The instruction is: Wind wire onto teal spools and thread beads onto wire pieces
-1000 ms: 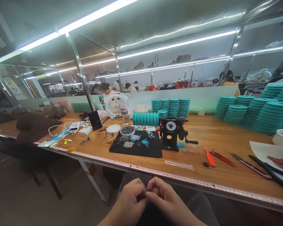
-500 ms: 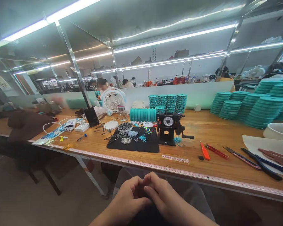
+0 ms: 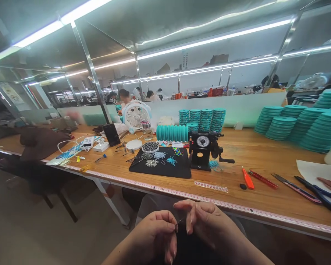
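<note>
Both hands are low in front, over my lap at the table's near edge. My left hand [image 3: 157, 230] is closed, thumb and forefinger pinching a small thin wire-like piece [image 3: 179, 222] whose kind is too fine to make out. That piece points toward my right hand [image 3: 209, 222], which is close by with fingers apart, some stretched and some bent. Beyond the hands lies a black mat [image 3: 160, 169] with piles of small parts, among them silver bits [image 3: 152, 163], clear pieces [image 3: 159, 155] and teal pieces [image 3: 171, 161]. A black hand-crank winder [image 3: 201, 151] stands right of the mat.
Teal spools [image 3: 172, 133] lie in a row behind the mat; more spool stacks [image 3: 320, 129] rise at right. An orange cutter [image 3: 247, 178], scissors [image 3: 296, 188] and pliers [image 3: 320, 193] lie at right. A pink tape measure [image 3: 182, 195] runs along the front edge.
My hands, earlier together with fingertips meeting, have moved apart. The thin piece now shows in my left fingers. The view has shifted, so the table sits slightly further right.
</note>
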Motion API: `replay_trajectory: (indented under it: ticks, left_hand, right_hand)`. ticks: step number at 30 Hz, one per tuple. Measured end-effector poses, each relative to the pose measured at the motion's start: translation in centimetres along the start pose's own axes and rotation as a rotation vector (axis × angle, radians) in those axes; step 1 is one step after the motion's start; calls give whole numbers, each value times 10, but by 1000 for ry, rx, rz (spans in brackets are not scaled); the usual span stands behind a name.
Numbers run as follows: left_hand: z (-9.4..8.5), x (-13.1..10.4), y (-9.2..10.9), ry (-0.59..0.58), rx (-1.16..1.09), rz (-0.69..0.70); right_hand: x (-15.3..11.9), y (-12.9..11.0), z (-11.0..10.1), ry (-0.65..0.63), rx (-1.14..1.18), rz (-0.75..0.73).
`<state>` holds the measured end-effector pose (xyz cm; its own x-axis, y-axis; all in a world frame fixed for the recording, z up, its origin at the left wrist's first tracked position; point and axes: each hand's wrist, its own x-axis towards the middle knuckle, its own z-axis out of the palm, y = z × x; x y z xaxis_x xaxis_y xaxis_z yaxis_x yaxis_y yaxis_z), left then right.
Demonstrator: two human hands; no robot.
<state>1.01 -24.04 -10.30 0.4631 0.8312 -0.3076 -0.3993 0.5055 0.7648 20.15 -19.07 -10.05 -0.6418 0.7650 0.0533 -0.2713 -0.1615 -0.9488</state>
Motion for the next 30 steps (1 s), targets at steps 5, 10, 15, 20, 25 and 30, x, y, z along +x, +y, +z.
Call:
replay_trajectory:
  ticks: [5,10,15,20,25,30]
  left_hand:
    - [4,6,2,69,2,-9]
    - [0,25,4,198,129,1]
    - [-1,35,6,202,125,-52]
    - [7,33,10,207,107,-70]
    - [8,30,9,213,106,-67]
    - [7,29,8,223,113,-62]
  right_hand:
    - [14,-4,3,75,-417,-145]
    - [43,-9,0,-26,-1260,-192]
    - [60,-6,-15,-133,-845,-61]
    - [60,1,-29,-102,-566,-14]
    - [57,0,-28,-74,-373,70]
    - [57,-4,-23,-66,-250,91]
